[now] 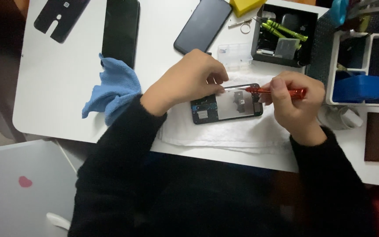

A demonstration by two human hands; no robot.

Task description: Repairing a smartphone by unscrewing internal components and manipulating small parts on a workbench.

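From the head camera, an opened phone (227, 104) lies on a white cloth (224, 131) spread on the desk (58, 74). Its back cover is already off, so the dark frame, a pale metal plate and small parts inside are bare. This phone serves as the landmark.

The left hand (189, 81) rests on the phone's upper left edge, fingers (216, 74) curled down and pressing the frame, seemingly steadying it. The right hand (297, 103), at the phone's right end, pinches a red screwdriver (277, 91) between thumb and fingers, its tip lying at the phone's upper right corner.

Judging by this, the opening is done and the work inside is under way; whether screws are out I cannot tell.

Left of the phone lies a blue cloth (112, 90). Above it sit a small clear box (234, 55), a dark phone (202, 24) and a black tray (286, 37) with green-handled tools (284, 30). Further up and left lie a black panel (120, 30) and a black back cover (60, 17). Right of the phone stands a white organizer (356, 74).
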